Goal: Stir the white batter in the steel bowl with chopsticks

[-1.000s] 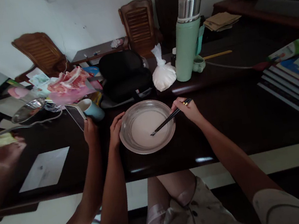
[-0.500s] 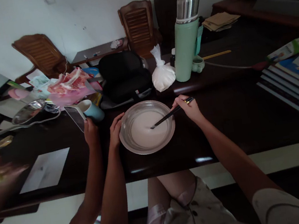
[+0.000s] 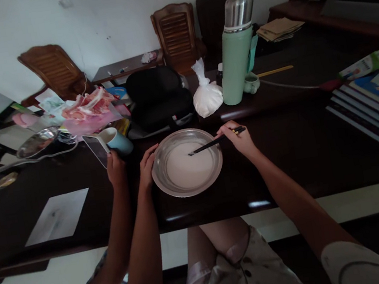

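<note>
A round metal bowl (image 3: 190,191) stands on the dark table and holds a pale, milky-looking mixture (image 3: 189,173). Its left rim is steadied by my left hand (image 3: 147,168), the fingers lying along the outer side and the thumb hidden or hard to make out. Black chopsticks (image 3: 209,144) with gold bands are gripped in my right hand (image 3: 239,139) above the right rim. Their tips reach into the mixture near the bowl's middle. Behind the bowl sits a knotted plastic bag of white powder (image 3: 208,99), beside a tall green thermos (image 3: 237,64).
At left another person's hand (image 3: 116,168) holds a phone (image 3: 96,149) near a light blue cup (image 3: 119,141). A paper sheet (image 3: 57,216) lies at left. A black bag (image 3: 157,99) stands behind the bowl, stacked books (image 3: 378,105) at right.
The chopstick tips have shifted slightly up and left in the mixture. A blurred hand with something yellow at the far left has gone from view. My left hand stays on the bowl.
</note>
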A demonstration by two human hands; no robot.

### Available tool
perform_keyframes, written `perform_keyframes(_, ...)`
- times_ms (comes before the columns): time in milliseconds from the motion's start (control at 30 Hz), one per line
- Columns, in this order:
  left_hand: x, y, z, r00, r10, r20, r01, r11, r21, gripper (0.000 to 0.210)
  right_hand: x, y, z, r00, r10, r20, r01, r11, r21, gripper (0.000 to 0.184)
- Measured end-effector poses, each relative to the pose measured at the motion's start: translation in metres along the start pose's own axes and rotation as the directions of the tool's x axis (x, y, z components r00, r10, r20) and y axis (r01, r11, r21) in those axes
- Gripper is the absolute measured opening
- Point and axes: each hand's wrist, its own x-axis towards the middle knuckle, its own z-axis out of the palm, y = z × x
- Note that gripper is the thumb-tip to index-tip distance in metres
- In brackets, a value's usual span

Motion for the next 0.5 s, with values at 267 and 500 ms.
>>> perform_keyframes(267, 0.000, 0.001, -0.001, 1.000, -0.004, 0.013, 0.004, 1.000, 0.007, 0.059, -0.006, -0.011, 0.011, 0.974, 0.032, 0.225, -0.046, 0.997, 0.059, 0.038)
perform_keyframes(500, 0.000, 0.000, -0.001, 1.000, -0.004, 0.005, 0.004, 1.000, -0.005, 0.059, -0.002, -0.005, 0.004, 0.997, -0.020, 0.078, 0.023, 0.999, -0.043, 0.033)
